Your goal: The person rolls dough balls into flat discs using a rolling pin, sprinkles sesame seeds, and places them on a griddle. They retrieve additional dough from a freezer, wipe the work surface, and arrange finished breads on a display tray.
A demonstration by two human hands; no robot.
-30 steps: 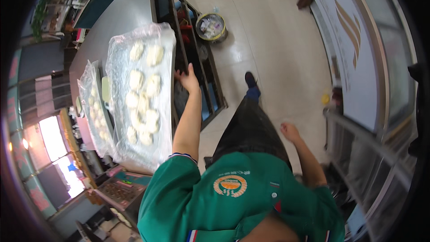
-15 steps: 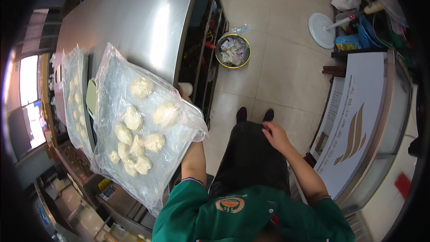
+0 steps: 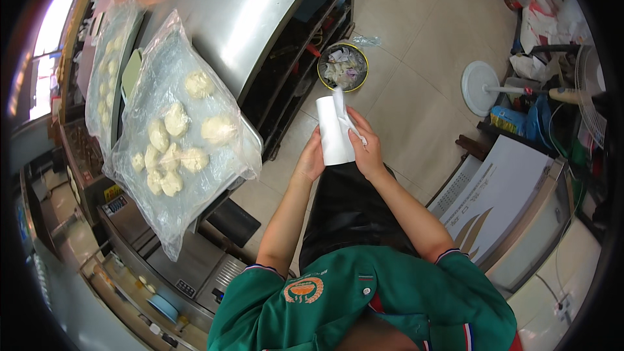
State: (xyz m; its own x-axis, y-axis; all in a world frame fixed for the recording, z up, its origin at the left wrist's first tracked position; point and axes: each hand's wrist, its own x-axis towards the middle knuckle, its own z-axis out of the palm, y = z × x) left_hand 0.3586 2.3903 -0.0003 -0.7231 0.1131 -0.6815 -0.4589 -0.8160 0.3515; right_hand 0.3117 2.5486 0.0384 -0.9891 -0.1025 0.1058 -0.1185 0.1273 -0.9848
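In the middle of the head view my left hand (image 3: 312, 156) is closed around the left side of a white paper roll (image 3: 331, 133). My right hand (image 3: 368, 151) grips its right side, fingers on a loose, folded sheet (image 3: 340, 97). To the left, a metal tray (image 3: 253, 136) holds several pale dough pieces (image 3: 175, 118) under clear plastic film, on the corner of the steel table (image 3: 227, 19). A second wrapped tray (image 3: 110, 71) lies farther left, with a pale green board (image 3: 132, 71) between the two.
A round bin of scraps (image 3: 342, 65) stands on the tiled floor (image 3: 416, 91) beside the table's dark shelves. At right are a white round-based stand (image 3: 474, 88), piled bags (image 3: 539, 19) and a white-panelled cabinet (image 3: 494, 195). Steel kitchen equipment (image 3: 182, 260) fills the lower left.
My left hand has come out from the table edge behind the tray with the white roll. My right hand has risen from the dark apron to grip it. The view has turned.
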